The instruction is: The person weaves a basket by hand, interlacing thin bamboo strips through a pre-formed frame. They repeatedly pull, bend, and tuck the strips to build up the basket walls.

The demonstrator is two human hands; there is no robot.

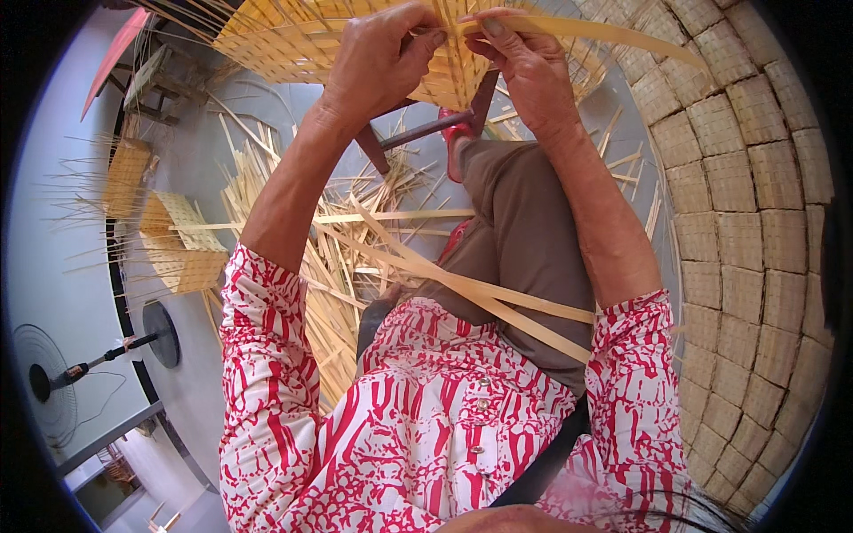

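A yellow woven basketwork piece (293, 40) made of flat strips rests at the top of the view, with loose strip ends sticking out at its left. My left hand (382, 62) is closed on its near edge, thumb and fingers pinched together. Just to the right, my right hand (530, 75) pinches a flat yellow strip (613, 34) between thumb and fingers. One end of that strip meets the weave between my hands, and the other curves away to the right. The exact spot where it enters the weave is partly hidden by my fingers.
A dark wooden stool (426, 131) stands under the weaving. More flat strips (480, 289) lie across my lap, and a heap of strips (280, 306) covers the floor at left. Woven boxes (182, 258) and a fan (44, 382) are farther left. Stacked woven pieces (737, 222) line the right side.
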